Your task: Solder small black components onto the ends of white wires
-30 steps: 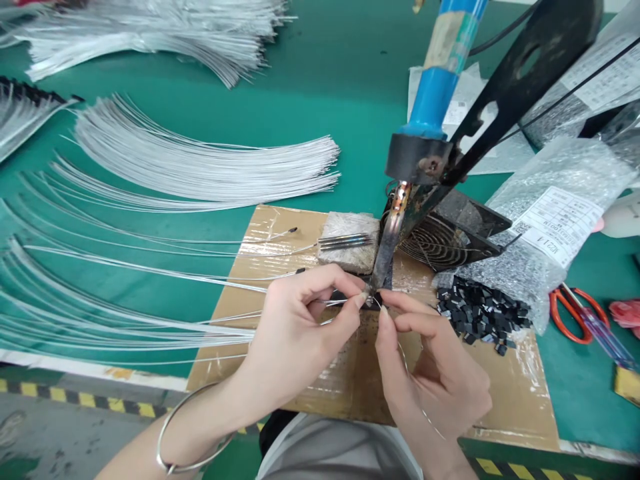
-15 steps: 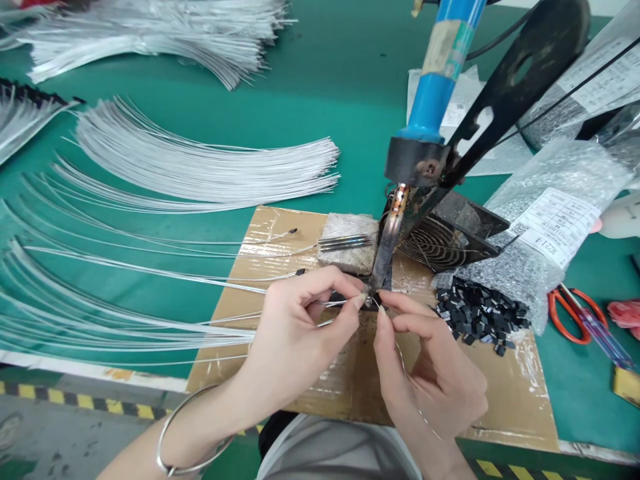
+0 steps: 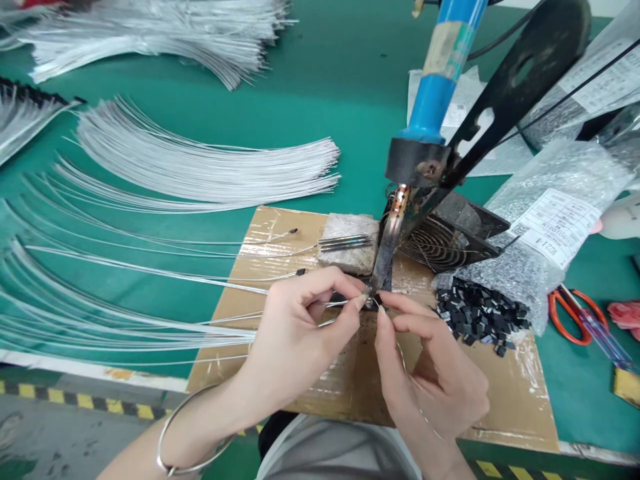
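Note:
My left hand (image 3: 305,333) pinches a thin white wire (image 3: 336,303) between thumb and fingertips, its end just under the tip of a soldering iron (image 3: 384,263). Thumb and forefinger of my right hand (image 3: 433,370) pinch a fine silvery solder wire (image 3: 423,415), which runs down across the palm and bends toward the tip. Both sets of fingertips are close together at the tip. The joint itself is too small and partly covered to make out. The iron, with its blue handle (image 3: 433,100), hangs tip-down from a black metal bracket (image 3: 520,93).
Several white wires (image 3: 210,167) lie fanned out at left. Cardboard (image 3: 515,400) covers the bench under my hands. Behind the tip are a grey pad (image 3: 347,260) and a small fan (image 3: 440,233). Black connectors (image 3: 480,313), a bubble-wrap bag (image 3: 540,207) and orange-handled scissors (image 3: 555,313) lie right.

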Action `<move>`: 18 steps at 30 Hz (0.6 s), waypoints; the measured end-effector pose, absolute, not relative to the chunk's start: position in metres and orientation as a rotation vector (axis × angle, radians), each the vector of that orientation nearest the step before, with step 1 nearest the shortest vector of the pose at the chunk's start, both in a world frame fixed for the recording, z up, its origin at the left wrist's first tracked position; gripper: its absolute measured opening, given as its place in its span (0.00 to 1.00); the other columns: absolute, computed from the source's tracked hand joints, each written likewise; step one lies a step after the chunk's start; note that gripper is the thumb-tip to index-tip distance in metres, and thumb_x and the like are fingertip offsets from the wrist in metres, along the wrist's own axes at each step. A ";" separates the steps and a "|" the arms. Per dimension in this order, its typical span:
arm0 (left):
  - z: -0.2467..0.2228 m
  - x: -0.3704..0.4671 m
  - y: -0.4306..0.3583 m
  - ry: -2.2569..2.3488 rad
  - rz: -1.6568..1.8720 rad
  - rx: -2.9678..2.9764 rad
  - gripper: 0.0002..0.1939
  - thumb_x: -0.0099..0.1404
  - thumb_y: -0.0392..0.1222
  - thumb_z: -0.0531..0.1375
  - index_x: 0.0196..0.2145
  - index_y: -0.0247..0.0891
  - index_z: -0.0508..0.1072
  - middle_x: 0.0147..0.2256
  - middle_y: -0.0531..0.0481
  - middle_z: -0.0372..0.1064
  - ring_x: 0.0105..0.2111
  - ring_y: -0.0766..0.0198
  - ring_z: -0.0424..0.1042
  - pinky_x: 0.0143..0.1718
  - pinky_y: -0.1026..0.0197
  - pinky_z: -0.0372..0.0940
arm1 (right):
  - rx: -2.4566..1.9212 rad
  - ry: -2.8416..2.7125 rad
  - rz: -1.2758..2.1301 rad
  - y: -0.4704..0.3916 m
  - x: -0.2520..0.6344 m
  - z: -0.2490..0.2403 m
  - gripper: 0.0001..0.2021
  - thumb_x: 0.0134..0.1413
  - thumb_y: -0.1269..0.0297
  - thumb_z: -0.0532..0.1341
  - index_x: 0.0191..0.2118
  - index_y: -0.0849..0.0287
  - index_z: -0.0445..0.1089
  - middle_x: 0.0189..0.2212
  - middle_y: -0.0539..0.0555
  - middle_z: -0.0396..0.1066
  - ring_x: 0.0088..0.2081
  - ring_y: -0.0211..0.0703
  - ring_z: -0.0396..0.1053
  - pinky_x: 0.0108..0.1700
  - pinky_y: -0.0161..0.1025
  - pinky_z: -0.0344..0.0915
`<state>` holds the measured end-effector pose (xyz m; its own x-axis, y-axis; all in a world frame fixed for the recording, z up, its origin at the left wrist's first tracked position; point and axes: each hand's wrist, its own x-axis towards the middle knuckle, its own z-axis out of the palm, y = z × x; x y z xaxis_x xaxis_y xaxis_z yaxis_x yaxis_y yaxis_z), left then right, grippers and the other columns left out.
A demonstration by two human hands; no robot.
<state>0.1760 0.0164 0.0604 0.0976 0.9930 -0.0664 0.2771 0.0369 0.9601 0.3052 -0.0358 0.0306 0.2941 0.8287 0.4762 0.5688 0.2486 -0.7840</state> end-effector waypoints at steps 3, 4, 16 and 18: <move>0.060 0.175 0.015 1.339 0.959 1.424 0.06 0.59 0.34 0.61 0.26 0.37 0.77 0.29 0.51 0.79 0.28 0.66 0.74 0.30 0.66 0.66 | -1.406 -1.422 0.284 -0.036 0.308 0.029 0.08 0.56 0.77 0.67 0.37 0.57 0.72 0.40 0.53 0.82 0.36 0.38 0.81 0.38 0.32 0.77; 0.060 0.175 0.015 1.336 0.965 1.425 0.06 0.59 0.33 0.61 0.27 0.37 0.77 0.29 0.51 0.79 0.29 0.66 0.74 0.30 0.67 0.66 | -1.410 -1.407 0.286 -0.036 0.308 0.029 0.08 0.56 0.77 0.67 0.37 0.57 0.72 0.40 0.53 0.82 0.36 0.38 0.81 0.38 0.32 0.77; 0.059 0.174 0.016 1.351 0.929 1.450 0.06 0.59 0.35 0.62 0.26 0.37 0.77 0.28 0.51 0.79 0.27 0.66 0.73 0.27 0.66 0.65 | -1.415 -1.281 0.388 -0.035 0.301 0.029 0.06 0.57 0.76 0.66 0.34 0.58 0.72 0.39 0.52 0.82 0.38 0.35 0.80 0.42 0.31 0.74; 0.058 0.173 0.017 1.355 0.915 1.454 0.06 0.59 0.35 0.61 0.26 0.37 0.77 0.29 0.50 0.79 0.28 0.65 0.74 0.27 0.65 0.66 | -1.409 -1.274 0.424 -0.036 0.302 0.028 0.06 0.58 0.76 0.66 0.33 0.58 0.72 0.39 0.52 0.82 0.38 0.35 0.80 0.42 0.32 0.74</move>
